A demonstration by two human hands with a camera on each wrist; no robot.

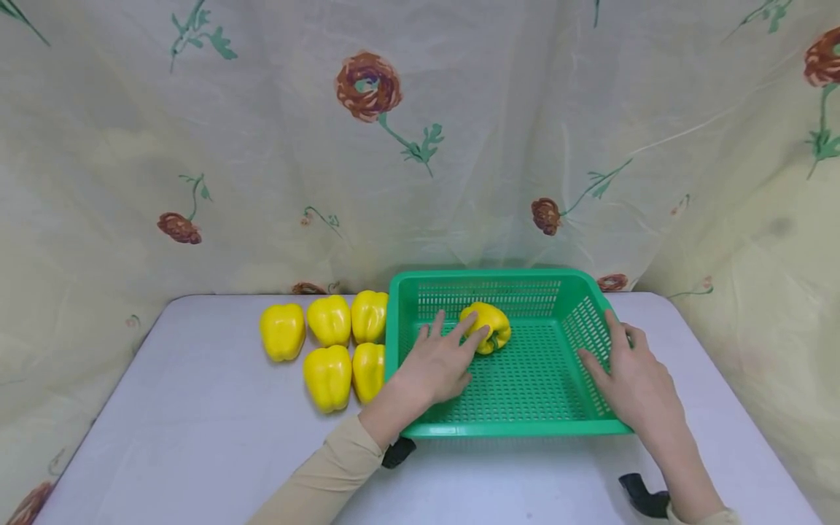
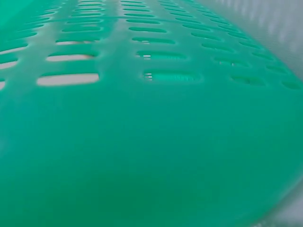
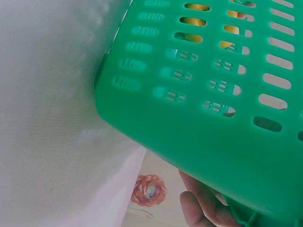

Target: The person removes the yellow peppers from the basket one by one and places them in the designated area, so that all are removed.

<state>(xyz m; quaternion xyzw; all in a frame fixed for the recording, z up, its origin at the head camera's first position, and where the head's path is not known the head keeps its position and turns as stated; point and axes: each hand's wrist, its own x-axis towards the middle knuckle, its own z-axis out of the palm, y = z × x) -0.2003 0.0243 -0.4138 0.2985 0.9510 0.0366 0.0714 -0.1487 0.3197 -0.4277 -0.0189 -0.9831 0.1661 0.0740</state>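
A green plastic basket (image 1: 518, 430) with slotted walls stands on the table. One yellow bell pepper (image 1: 487, 325) lies inside it, toward the back, its stem end facing the front right. My left hand (image 1: 438, 362) reaches over the basket's left side, fingers spread, with fingertips at the pepper's left side. My right hand (image 1: 636, 379) grips the right rim, thumb inside and fingers outside. In the right wrist view, fingers (image 3: 203, 201) show beside the basket wall (image 3: 189, 137), and yellow shows through its slots. The left wrist view holds only the basket's green wall (image 2: 151, 142), very close.
Several more yellow bell peppers (image 1: 328, 378) sit on the table left of the basket, two partly hidden by its wall. The white table (image 1: 197, 430) has flowered cloth (image 1: 472, 146) behind and around it. Black wrist-mount pieces (image 1: 643, 497) show near both wrists.
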